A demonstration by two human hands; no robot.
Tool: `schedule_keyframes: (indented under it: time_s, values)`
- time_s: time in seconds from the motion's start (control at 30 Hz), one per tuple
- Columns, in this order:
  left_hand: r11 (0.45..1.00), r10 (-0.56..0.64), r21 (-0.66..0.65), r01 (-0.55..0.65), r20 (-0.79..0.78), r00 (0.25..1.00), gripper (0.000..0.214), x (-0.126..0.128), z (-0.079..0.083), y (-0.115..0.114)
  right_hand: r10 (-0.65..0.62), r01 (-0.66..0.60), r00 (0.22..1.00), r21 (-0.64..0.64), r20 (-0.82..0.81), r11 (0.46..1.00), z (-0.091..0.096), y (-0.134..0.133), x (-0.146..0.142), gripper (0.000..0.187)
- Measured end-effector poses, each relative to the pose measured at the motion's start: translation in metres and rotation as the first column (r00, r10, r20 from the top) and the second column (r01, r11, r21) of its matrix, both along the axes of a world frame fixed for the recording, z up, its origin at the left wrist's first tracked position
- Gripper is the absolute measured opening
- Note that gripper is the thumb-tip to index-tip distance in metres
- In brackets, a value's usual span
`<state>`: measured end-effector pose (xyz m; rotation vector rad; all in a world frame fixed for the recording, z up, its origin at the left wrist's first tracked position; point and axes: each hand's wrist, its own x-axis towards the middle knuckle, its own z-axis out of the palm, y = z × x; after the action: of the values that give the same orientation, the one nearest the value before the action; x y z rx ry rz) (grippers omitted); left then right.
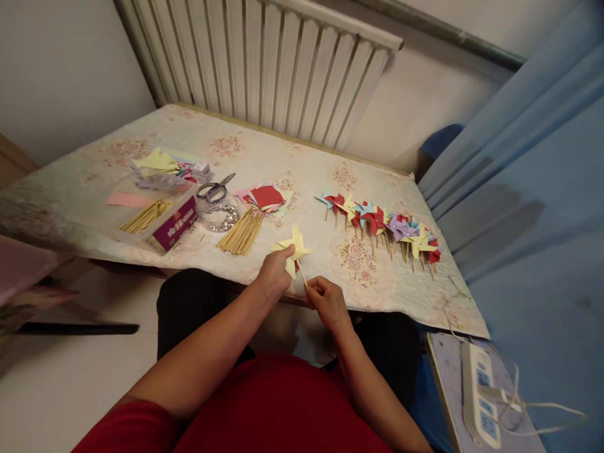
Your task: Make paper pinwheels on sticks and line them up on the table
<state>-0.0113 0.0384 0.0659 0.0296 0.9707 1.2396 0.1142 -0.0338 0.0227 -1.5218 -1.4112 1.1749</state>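
Note:
My left hand [274, 272] is closed on a yellow paper pinwheel [294, 249] at the table's near edge. My right hand [325, 299] pinches the lower end of the thin wooden stick [301, 273] that runs up to the pinwheel. A row of several finished pinwheels [382, 225] in red, blue, yellow and purple lies to the right on the patterned tablecloth [265, 161]. A loose bundle of wooden sticks [241, 234] lies left of my hands, below a stack of coloured paper squares [266, 197].
Scissors [214, 190] and a clear tape roll [222, 216] lie mid-table. A clear box of sticks [155, 221] with a purple label and more paper [157, 161] sit at the left. A radiator [269, 58] stands behind. A power strip [479, 394] rests on a board, lower right.

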Motion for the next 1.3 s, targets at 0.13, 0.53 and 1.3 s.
schedule_keyframes:
  time_s: [0.13, 0.53, 1.3]
  values:
    - [1.000, -0.006, -0.020, 0.006, 0.029, 1.000, 0.012, -0.002, -0.001, 0.001, -0.002, 0.002, 1.000, 0.008, 0.001, 1.000, -0.001, 0.000, 0.000, 0.012]
    - [1.000, -0.009, -0.028, 0.012, 0.110, 0.994, 0.010, 0.000, -0.005, 0.002, -0.012, 0.012, 1.000, 0.006, 0.002, 1.000, 0.003, -0.002, -0.002, 0.011]
    - [0.997, 0.068, -0.035, -0.062, 0.235, 0.970, 0.009, 0.012, -0.003, 0.001, -0.029, 0.029, 1.000, 0.011, 0.002, 1.000, 0.006, -0.004, -0.008, 0.012]
